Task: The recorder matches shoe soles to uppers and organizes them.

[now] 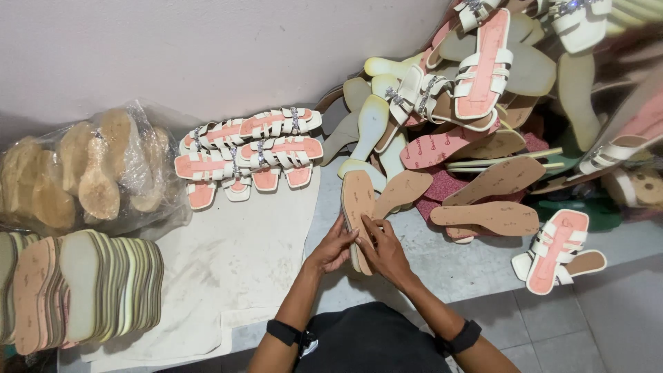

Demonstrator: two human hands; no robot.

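Gripping a flat tan shoe sole (358, 207) from both sides, the left hand (333, 249) and the right hand (384, 250) meet over the grey tiled floor (483, 276), just in front of the person's lap. Left fingers curl along the sole's left edge; right fingers close over its lower right edge, with the thumb pressed on the tan face. The sole stands tilted, its rounded toe pointing away from the person. Each wrist carries a black band. To the left lies a white cloth mat (235, 269), bearing finished sandals (252, 148) with white straps and pink insoles laid in overlapping rows at its far edge. Further left, a clear plastic bag (90, 173) holds tan soles, and a stack of soles (83, 287) stands on edge below it. To the right, a loose heap of soles and sandals (476, 124) rests against the wall.
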